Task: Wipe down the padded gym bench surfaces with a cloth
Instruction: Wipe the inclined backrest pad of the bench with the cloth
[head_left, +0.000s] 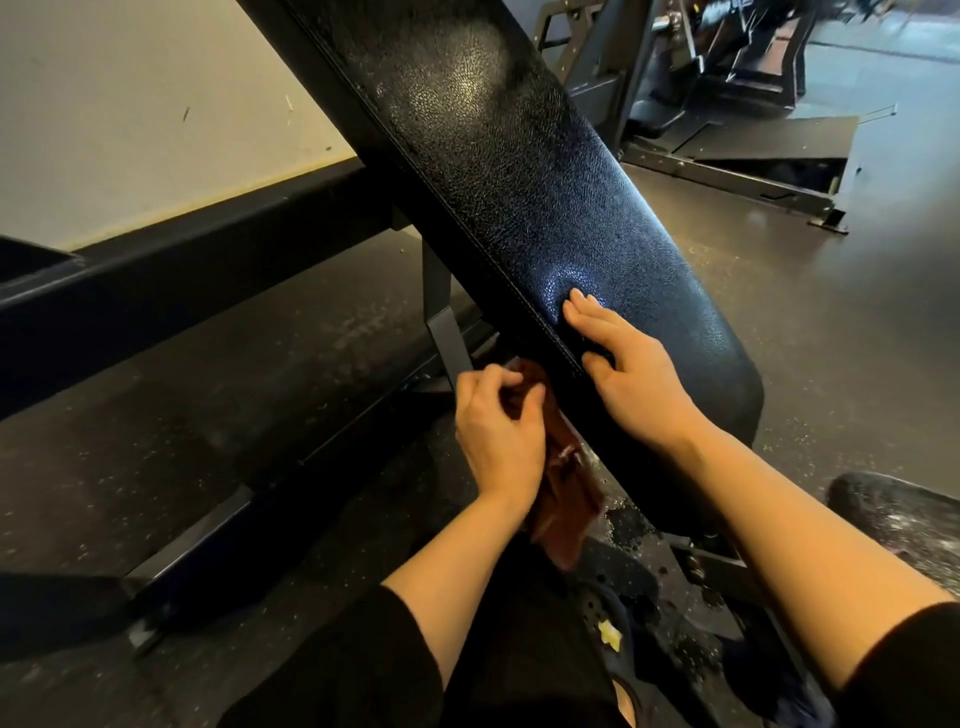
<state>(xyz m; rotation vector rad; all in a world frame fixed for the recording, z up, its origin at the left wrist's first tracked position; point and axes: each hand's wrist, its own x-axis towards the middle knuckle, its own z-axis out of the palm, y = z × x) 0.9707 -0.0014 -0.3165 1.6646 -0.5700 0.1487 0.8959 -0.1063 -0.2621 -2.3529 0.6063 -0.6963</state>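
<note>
The left hand (496, 431) pinches the brown cloth (563, 493) against the left side edge of the black pad (519, 171). The right hand (631, 374) rests flat on top, fingers straight. The pad's long axis runs up and away, so wiping probably follows it.

Nothing readable here, honestly. No brand, label, number or sign shows on the black padded bench (519, 171), on the reddish-brown cloth (563, 499), or on the dark machine frame (727, 156) in the background.
</note>
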